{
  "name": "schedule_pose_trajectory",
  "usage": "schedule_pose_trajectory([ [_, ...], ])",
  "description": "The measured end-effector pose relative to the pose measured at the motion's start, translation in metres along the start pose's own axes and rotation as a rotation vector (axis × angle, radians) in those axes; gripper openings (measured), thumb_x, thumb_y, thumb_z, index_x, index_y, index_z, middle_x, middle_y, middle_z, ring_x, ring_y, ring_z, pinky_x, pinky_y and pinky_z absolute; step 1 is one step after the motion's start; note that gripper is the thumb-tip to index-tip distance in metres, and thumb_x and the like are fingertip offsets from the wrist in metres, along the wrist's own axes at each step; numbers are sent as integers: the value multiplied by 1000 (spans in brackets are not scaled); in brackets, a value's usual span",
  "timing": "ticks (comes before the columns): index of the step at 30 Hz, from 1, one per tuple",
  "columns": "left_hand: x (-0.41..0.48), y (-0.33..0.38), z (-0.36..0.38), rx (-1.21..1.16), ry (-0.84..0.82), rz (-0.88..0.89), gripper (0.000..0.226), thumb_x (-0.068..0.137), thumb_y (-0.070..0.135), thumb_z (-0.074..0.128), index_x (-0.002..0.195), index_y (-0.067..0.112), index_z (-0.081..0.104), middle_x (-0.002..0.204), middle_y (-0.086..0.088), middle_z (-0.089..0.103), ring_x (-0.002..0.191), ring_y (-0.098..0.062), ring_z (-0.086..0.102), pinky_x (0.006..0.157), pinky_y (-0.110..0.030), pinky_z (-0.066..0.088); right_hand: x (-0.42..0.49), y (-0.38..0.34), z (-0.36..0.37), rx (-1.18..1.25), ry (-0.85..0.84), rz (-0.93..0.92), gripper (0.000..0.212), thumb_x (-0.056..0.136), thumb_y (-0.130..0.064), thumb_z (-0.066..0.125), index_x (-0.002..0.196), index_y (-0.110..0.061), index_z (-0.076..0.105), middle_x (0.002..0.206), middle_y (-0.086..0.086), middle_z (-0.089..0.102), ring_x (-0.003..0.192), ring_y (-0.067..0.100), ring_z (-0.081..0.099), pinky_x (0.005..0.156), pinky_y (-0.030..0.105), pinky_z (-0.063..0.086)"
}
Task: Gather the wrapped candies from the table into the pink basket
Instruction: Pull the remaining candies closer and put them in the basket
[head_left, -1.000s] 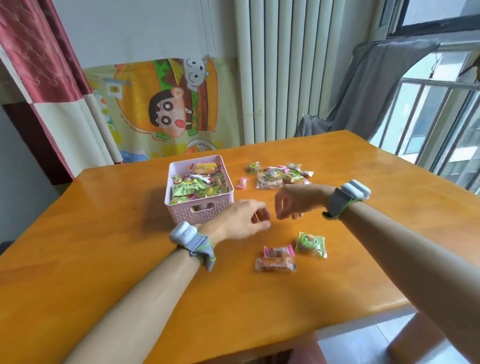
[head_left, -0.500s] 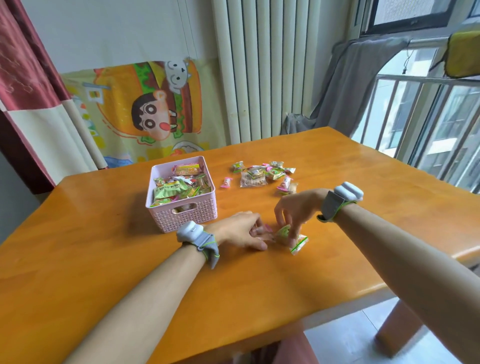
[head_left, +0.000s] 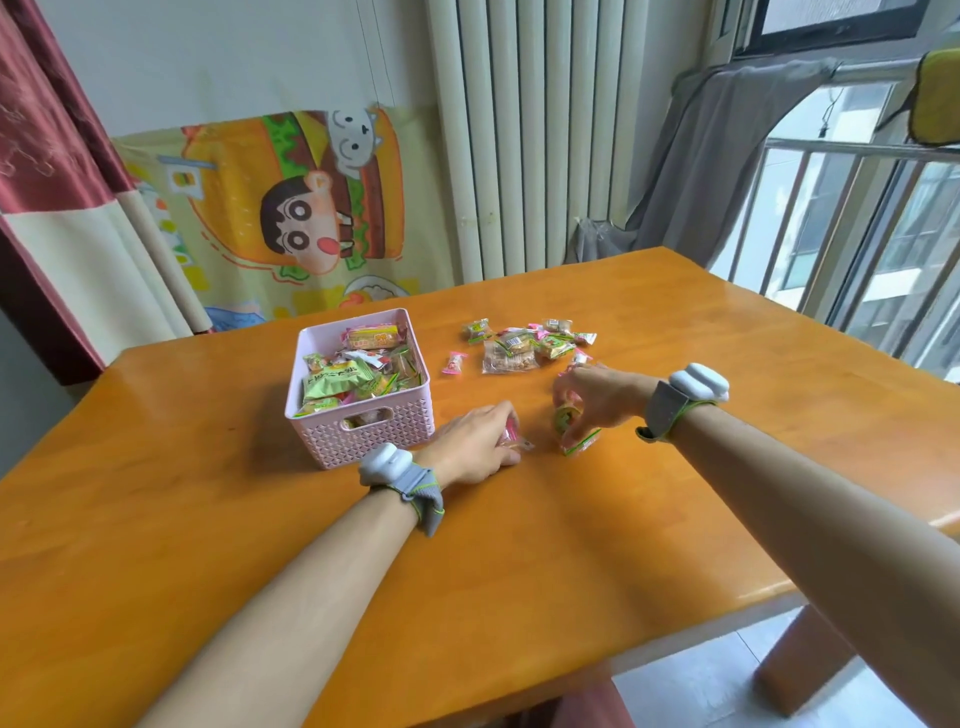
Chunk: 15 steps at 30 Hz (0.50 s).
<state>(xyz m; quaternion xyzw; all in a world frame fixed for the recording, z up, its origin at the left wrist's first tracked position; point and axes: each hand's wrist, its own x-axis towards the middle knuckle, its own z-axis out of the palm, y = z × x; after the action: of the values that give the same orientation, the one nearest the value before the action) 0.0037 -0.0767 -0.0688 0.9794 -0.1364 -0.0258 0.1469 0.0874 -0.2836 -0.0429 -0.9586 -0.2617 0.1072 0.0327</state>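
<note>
The pink basket (head_left: 363, 436) stands on the orange table, holding several wrapped candies. Just right of its front corner, my left hand (head_left: 475, 441) is closed over pink-wrapped candies (head_left: 511, 439), resting on the tabletop. My right hand (head_left: 597, 397) pinches a green-wrapped candy (head_left: 569, 423) and lifts it slightly off the table. A pile of loose candies (head_left: 524, 345) lies beyond my right hand. One small pink candy (head_left: 455, 362) lies alone between the basket and the pile.
The wooden table (head_left: 519, 545) ends at a near edge and a right edge by the window railing (head_left: 857, 234). A radiator (head_left: 530, 135) and a cartoon cloth (head_left: 291, 218) stand behind the table.
Both hands dropped onto the candies near the front, closed on them, and have since drawn them up and toward the basket. The view has tilted slightly.
</note>
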Motion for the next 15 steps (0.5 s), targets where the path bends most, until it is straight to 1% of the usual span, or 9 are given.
schedule_pose_trajectory([
  [3, 3, -2, 3, 50, 40, -45, 36, 93, 37, 64, 121, 24, 47, 112, 0, 56, 114, -28, 55, 96, -45, 45, 2, -2, 2, 25, -14, -6, 70, 70, -50, 84, 128, -21, 57, 121, 7, 60, 102, 24, 53, 87, 37, 49],
  [8, 7, -6, 5, 46, 39, -82, 37, 94, 36, 63, 123, 22, 47, 116, -5, 56, 117, -31, 54, 98, -46, 44, 4, -8, 2, 62, -31, -21, 65, 74, -44, 83, 129, -20, 57, 124, 9, 62, 108, 27, 59, 91, 40, 52],
  [12, 6, -7, 6, 48, 76, -66, 34, 95, 31, 63, 123, 21, 48, 116, -6, 55, 116, -29, 54, 97, -47, 45, 6, -16, 3, 120, -22, -35, 60, 73, -34, 86, 124, -22, 59, 120, 7, 63, 102, 26, 61, 85, 36, 54],
  [15, 3, -8, 2, 120, 132, -17, 32, 95, 23, 63, 123, 16, 48, 115, -8, 54, 113, -31, 56, 93, -48, 47, 8, -25, 3, 141, 32, -68, 54, 70, -22, 87, 118, -23, 62, 114, 8, 67, 93, 24, 63, 71, 33, 55],
])
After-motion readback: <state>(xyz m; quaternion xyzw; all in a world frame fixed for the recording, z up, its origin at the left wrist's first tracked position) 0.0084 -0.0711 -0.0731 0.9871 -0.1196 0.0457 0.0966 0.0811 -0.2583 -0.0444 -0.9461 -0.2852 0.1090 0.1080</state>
